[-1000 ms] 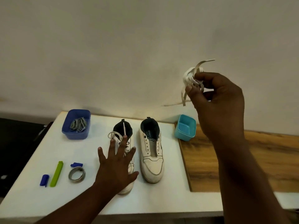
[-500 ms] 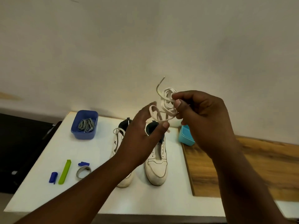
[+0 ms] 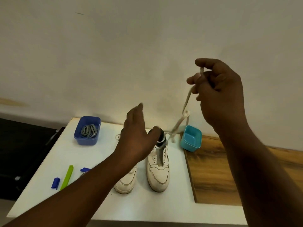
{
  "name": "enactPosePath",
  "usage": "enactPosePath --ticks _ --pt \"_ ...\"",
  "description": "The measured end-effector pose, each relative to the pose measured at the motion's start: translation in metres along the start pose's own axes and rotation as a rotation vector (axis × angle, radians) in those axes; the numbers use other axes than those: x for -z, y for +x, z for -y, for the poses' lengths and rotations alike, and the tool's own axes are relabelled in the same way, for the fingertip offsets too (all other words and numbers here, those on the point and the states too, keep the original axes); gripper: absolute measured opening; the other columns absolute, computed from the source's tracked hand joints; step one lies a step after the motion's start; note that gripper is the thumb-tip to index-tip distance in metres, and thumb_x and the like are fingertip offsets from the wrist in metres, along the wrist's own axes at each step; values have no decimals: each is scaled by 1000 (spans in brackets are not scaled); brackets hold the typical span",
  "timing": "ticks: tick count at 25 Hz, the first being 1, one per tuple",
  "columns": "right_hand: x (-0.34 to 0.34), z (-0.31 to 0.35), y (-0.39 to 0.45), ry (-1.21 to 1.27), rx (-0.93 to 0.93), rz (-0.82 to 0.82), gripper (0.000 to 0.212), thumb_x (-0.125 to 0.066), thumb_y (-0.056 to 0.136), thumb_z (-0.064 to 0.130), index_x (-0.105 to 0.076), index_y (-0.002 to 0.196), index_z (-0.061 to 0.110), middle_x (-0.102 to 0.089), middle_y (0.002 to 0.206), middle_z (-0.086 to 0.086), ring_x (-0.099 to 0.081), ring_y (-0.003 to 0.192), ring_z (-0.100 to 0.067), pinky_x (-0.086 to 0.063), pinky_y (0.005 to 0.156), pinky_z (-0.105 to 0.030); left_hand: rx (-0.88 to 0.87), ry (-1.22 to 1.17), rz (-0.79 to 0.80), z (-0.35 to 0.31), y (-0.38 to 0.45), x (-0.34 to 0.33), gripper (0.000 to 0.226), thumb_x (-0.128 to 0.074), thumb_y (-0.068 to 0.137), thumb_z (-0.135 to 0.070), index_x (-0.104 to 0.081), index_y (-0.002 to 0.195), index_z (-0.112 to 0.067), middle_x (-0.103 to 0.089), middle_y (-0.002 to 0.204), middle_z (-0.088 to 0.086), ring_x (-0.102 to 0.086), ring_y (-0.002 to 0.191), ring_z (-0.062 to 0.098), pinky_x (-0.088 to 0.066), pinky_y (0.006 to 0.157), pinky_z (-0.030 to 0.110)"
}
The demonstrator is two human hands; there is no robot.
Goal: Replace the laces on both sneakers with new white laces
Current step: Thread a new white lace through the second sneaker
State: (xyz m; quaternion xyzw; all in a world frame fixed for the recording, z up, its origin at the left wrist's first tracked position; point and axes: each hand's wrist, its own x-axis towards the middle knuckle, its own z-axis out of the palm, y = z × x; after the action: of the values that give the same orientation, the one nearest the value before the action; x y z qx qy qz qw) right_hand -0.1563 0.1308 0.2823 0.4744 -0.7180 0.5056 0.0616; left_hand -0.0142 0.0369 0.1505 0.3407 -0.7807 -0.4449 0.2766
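Two tubs (image 3: 191,139); grey laces (image 3: 88,131) in blue.

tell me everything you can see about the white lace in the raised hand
The white lace is a flat, off-white strip that looks like woven fabric. The right hand pinches its upper end, held high in front of the wall. From there it hangs down and to the left, partly unwound, with a small loop and kinks midway. Its lower part runs toward the left hand, above the collar of the right-hand sneaker; whether that hand holds it cannot be told. It hangs clear of the table.
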Motion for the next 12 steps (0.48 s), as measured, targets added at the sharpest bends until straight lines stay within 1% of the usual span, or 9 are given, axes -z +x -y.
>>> enactPosePath --ticks 1,2,3,4,6,8,9,11,12 --pt "1 5 4 145 -33 49 30 -54 106 13 -60 134 20 -77 98 2 -74 88 -12 -61 78 -27 -156 -75 -40 -13 0 0 72 -59 98 -43 -19 158 -37 -27 161 -13 -36 140 2 -37 107 19" --pt "1 10 7 285 -78 108 29 -54 106 10 -61 133 15 -77 99 -4 -75 90 -17 -61 80 -29 -274 -140 -51 -27 1 -1 62 -55 100 -44 -27 155 -39 -35 157 -18 -38 137 -5 -35 102 11" --pt "0 14 10 399 -115 159 28 -55 105 8 -61 132 11 -78 102 -8 -76 92 -21 -61 82 -30 -336 -188 -47 -37 6 -5 51 -53 102 -44 -37 150 -37 -47 149 -19 -43 133 -7 -37 100 10" --pt "1 16 12 483 -141 185 27 -55 104 5 -61 131 8 -77 104 -10 -76 95 -24 -60 85 -30 -350 -233 -20 -45 12 -7 39 -53 103 -41 -49 141 -33 -58 136 -18 -51 126 -7 -42 97 13" --pt "5 19 18 592 -144 139 27 -56 103 2 -61 129 3 -76 110 -12 -75 103 -26 -59 90 -32 -316 -258 75 -47 22 -14 20 -52 105 -35 -64 118 -27 -70 108 -13 -63 103 -3 -49 84 19" --pt "16 18 28 657 -70 -21 28 -56 101 -1 -59 129 -1 -72 117 -16 -73 108 -27 -58 95 -35 -210 -229 136 -29 24 -23 16 -51 105 -27 -66 109 -27 -72 95 -6 -68 87 8 -55 75 27" --pt "23 15 36 688 -10 -117 30 -58 100 -2 -58 129 -3 -70 120 -20 -72 111 -30 -58 96 -37 -131 -227 136 -15 22 -28 18 -50 104 -23 -66 110 -29 -73 94 -4 -69 86 14 -58 78 34" --pt "36 7 54 746 116 -292 39 -63 95 1 -53 132 -8 -68 124 -24 -69 115 -34 -57 98 -40 11 -260 109 10 16 -33 21 -48 104 -18 -64 109 -30 -74 93 -7 -70 85 16 -57 88 46" --pt "40 2 62 745 159 -371 46 -66 93 5 -51 135 -8 -67 126 -22 -68 118 -33 -56 100 -42 55 -258 98 20 13 -35 19 -47 105 -20 -63 107 -30 -74 90 -9 -70 83 18 -56 87 50"
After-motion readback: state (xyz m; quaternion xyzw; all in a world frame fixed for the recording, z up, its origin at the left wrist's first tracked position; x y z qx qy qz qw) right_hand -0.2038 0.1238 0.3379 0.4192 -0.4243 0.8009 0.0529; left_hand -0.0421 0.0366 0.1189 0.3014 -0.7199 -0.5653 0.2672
